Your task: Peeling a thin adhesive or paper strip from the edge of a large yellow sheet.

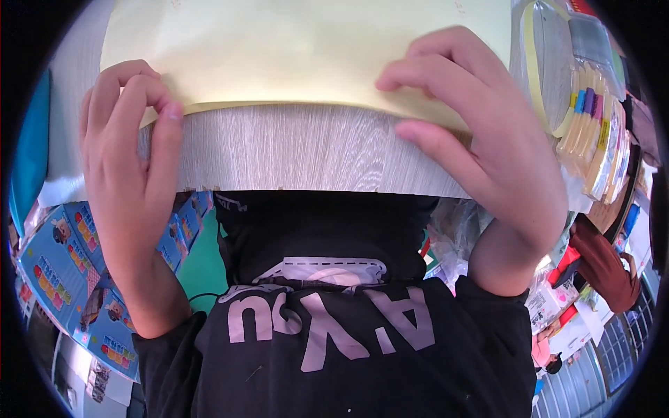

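A large pale yellow paper sheet (293, 59) lies on the wood-grain table, its near edge bowed, with a second thin edge showing just under it. My left hand (129, 132) is at the sheet's near left corner, index finger and thumb tips brought together at the paper's edge. My right hand (488, 118) hovers at the near right part of the sheet. Its index finger reaches over the paper, slightly blurred, while the thumb stands apart below the edge with nothing between them.
The table's (279, 150) front edge runs close to my body. At right lie clear packs of coloured-tipped sticks (585, 104) and a yellow-rimmed clear pouch (547, 66). Blue printed boxes (59, 258) stand lower left. Another person in brown (606, 265) is farther right.
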`<control>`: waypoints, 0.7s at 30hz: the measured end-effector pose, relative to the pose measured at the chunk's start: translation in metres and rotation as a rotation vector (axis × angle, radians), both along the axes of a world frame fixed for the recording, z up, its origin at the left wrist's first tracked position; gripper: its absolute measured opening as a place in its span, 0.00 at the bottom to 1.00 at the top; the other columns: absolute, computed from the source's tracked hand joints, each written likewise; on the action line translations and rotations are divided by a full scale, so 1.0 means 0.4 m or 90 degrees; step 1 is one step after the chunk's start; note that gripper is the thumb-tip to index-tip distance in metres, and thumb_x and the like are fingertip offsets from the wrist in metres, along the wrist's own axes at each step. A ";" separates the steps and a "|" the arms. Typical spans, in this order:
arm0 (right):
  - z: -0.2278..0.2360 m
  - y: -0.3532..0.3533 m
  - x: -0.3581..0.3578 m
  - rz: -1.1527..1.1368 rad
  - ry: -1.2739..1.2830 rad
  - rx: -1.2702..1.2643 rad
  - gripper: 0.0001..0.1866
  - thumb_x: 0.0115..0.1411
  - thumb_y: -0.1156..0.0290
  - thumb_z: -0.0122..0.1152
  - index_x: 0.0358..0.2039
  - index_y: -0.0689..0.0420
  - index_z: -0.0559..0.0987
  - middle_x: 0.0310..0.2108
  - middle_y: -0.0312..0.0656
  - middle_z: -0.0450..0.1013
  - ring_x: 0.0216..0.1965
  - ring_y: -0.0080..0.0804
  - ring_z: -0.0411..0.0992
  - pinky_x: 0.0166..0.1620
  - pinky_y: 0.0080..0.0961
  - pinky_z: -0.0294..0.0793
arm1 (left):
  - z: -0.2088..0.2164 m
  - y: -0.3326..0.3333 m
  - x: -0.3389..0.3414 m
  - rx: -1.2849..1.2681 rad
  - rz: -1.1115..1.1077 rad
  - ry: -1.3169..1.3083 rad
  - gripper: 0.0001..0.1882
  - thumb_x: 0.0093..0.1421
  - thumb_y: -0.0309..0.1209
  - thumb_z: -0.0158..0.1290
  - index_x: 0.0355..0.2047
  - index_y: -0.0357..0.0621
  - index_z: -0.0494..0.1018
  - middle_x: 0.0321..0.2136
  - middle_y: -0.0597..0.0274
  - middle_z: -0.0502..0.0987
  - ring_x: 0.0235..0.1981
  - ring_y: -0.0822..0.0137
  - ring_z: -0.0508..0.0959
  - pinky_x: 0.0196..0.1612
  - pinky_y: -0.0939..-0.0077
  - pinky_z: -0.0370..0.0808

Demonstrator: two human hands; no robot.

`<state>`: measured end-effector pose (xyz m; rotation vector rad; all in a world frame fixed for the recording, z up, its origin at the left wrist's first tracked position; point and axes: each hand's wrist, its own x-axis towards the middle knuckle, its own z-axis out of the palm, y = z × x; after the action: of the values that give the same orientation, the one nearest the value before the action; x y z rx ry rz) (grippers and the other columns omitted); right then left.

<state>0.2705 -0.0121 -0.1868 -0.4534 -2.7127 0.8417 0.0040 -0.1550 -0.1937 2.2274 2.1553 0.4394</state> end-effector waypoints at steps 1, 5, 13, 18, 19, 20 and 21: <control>-0.002 0.002 0.014 -0.007 -0.008 -0.003 0.10 0.54 0.74 0.61 0.38 0.62 0.76 0.36 0.44 0.69 0.35 0.40 0.69 0.39 0.28 0.68 | -0.001 0.001 -0.005 0.051 -0.035 -0.010 0.04 0.58 0.25 0.51 0.29 0.38 0.68 0.32 0.57 0.71 0.36 0.58 0.71 0.43 0.68 0.67; 0.007 0.003 0.034 -0.019 -0.039 0.007 0.07 0.55 0.75 0.59 0.36 0.62 0.76 0.34 0.43 0.70 0.33 0.40 0.69 0.38 0.27 0.67 | 0.006 0.003 -0.002 0.054 0.000 -0.057 0.06 0.61 0.27 0.50 0.30 0.38 0.67 0.29 0.57 0.70 0.34 0.59 0.71 0.42 0.70 0.66; -0.005 0.030 0.034 -0.143 -0.058 -0.220 0.08 0.64 0.72 0.53 0.31 0.64 0.72 0.25 0.36 0.65 0.28 0.22 0.61 0.33 0.20 0.61 | 0.022 0.023 -0.005 -0.095 0.084 -0.174 0.08 0.64 0.29 0.49 0.30 0.37 0.67 0.26 0.58 0.66 0.30 0.65 0.65 0.36 0.75 0.63; -0.002 0.028 0.030 -0.145 -0.081 -0.211 0.09 0.64 0.70 0.54 0.32 0.63 0.73 0.24 0.33 0.63 0.28 0.18 0.60 0.32 0.19 0.60 | 0.016 0.018 -0.017 -0.081 0.060 -0.192 0.08 0.64 0.28 0.49 0.31 0.37 0.67 0.26 0.60 0.65 0.30 0.68 0.64 0.35 0.77 0.61; 0.003 0.026 0.028 -0.168 -0.104 -0.237 0.09 0.64 0.69 0.54 0.31 0.63 0.74 0.24 0.33 0.63 0.28 0.17 0.59 0.32 0.18 0.60 | 0.015 0.016 -0.018 -0.099 0.065 -0.209 0.07 0.65 0.28 0.49 0.31 0.37 0.67 0.26 0.61 0.64 0.30 0.69 0.63 0.35 0.78 0.61; 0.008 0.029 0.023 -0.167 -0.106 -0.240 0.09 0.64 0.69 0.54 0.31 0.63 0.74 0.24 0.33 0.63 0.28 0.17 0.59 0.32 0.18 0.60 | 0.015 0.016 -0.020 -0.103 0.067 -0.210 0.07 0.65 0.28 0.49 0.31 0.37 0.67 0.26 0.61 0.64 0.30 0.69 0.63 0.35 0.78 0.61; 0.015 0.034 0.016 -0.169 -0.154 -0.254 0.08 0.64 0.70 0.54 0.33 0.62 0.74 0.25 0.32 0.65 0.29 0.17 0.61 0.33 0.17 0.61 | 0.015 0.019 -0.021 -0.112 0.082 -0.225 0.08 0.65 0.29 0.48 0.31 0.37 0.67 0.26 0.62 0.64 0.30 0.70 0.63 0.35 0.78 0.60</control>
<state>0.2768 0.0015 -0.1807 -1.0340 -2.6000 1.3261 -0.0045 -0.1475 -0.1875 1.7723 2.0644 0.5720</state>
